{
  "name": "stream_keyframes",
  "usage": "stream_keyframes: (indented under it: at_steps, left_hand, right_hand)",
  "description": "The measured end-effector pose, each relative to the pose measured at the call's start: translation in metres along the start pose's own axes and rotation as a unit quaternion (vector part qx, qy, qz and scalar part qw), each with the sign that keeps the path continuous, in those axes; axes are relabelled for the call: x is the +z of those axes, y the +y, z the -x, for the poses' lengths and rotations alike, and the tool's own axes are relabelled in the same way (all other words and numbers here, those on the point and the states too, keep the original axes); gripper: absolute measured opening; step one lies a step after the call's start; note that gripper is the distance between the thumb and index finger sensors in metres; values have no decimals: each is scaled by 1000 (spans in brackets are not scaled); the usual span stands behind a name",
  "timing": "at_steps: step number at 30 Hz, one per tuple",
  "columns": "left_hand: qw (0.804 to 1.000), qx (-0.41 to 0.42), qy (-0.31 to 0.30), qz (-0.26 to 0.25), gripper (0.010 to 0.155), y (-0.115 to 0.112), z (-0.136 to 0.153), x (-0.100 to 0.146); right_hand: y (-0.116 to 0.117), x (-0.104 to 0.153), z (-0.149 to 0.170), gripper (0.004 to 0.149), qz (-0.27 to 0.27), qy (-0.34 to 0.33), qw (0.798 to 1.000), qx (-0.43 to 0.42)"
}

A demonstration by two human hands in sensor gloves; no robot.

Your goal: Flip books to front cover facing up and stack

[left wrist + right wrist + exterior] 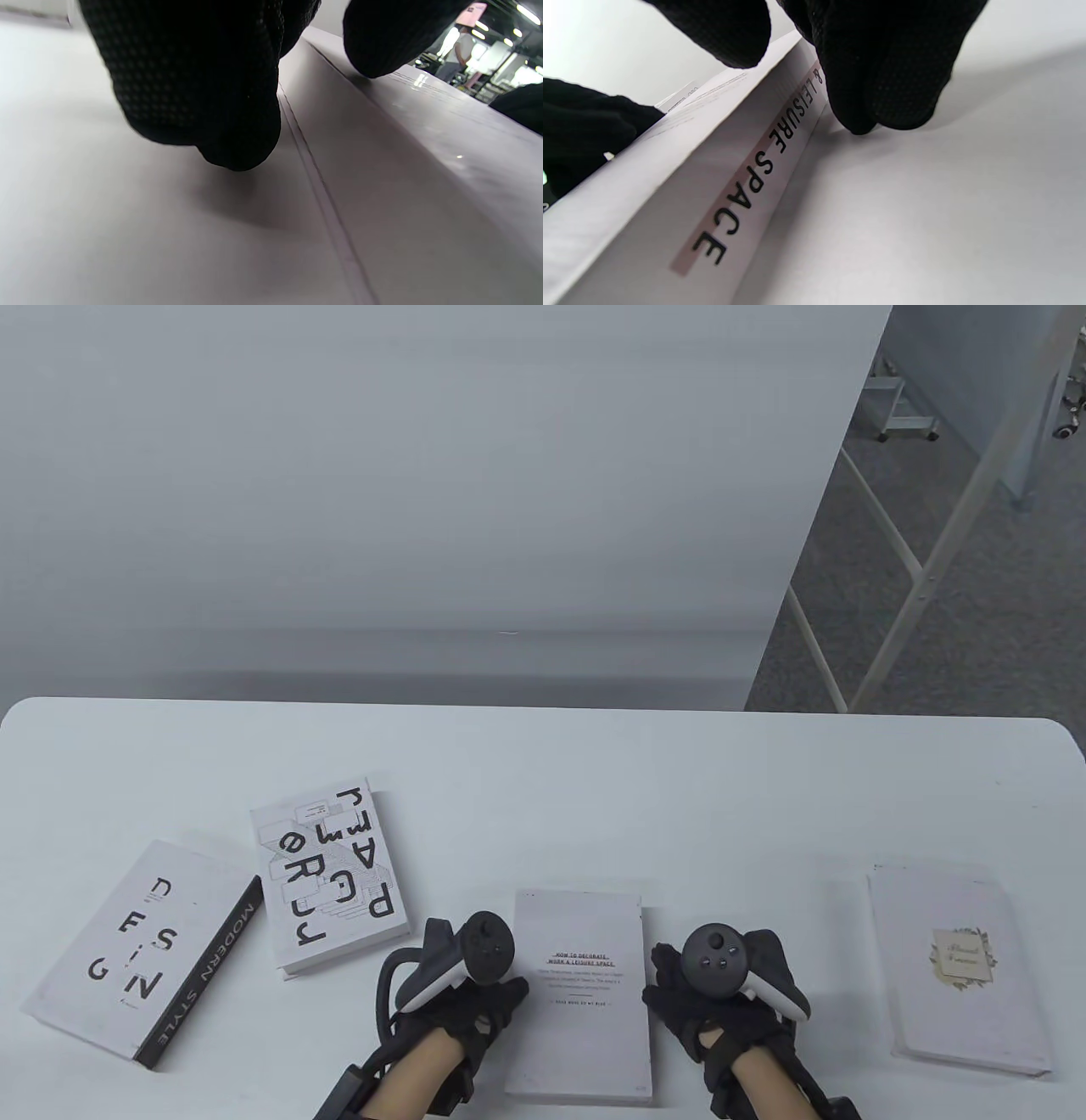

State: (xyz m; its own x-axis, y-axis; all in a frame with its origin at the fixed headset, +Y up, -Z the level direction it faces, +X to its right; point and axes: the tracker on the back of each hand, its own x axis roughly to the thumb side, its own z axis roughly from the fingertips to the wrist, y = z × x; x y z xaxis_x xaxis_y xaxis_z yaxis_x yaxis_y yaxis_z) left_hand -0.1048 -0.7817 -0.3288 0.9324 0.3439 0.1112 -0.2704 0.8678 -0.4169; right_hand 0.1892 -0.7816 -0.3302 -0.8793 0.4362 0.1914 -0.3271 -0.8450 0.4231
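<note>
A white book with small text on its cover (581, 997) lies flat at the table's front middle. Its spine reads "& LEISURE SPACE" in the right wrist view (746, 186). My left hand (496, 997) is at its left edge, with a fingertip (237, 140) down on the table beside the book's side (382, 169). My right hand (670, 984) is at the spine side, with fingers (882, 84) at the spine's foot and the thumb (725, 34) just over the cover. Neither hand plainly grips it. The "DESIGN" book (140, 954), a book with large black letters (327, 882) and a book with a floral label (954, 967) lie apart.
The white table (594, 780) has a rounded far edge, with a grey wall behind it. White frame legs (891, 560) stand on the carpet at the back right. The two left books lie tilted, close together.
</note>
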Motion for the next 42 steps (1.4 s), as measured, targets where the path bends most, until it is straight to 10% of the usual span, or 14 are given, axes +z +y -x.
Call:
stream_keyframes:
  at_steps: [25, 42]
  left_hand:
    - [992, 107, -51, 40, 73, -10, 2, -7]
    - [991, 115, -39, 48, 72, -9, 8, -7]
  right_hand:
    - [9, 2, -6, 60, -36, -46, 998, -10]
    - [3, 29, -40, 62, 147, -150, 969, 131]
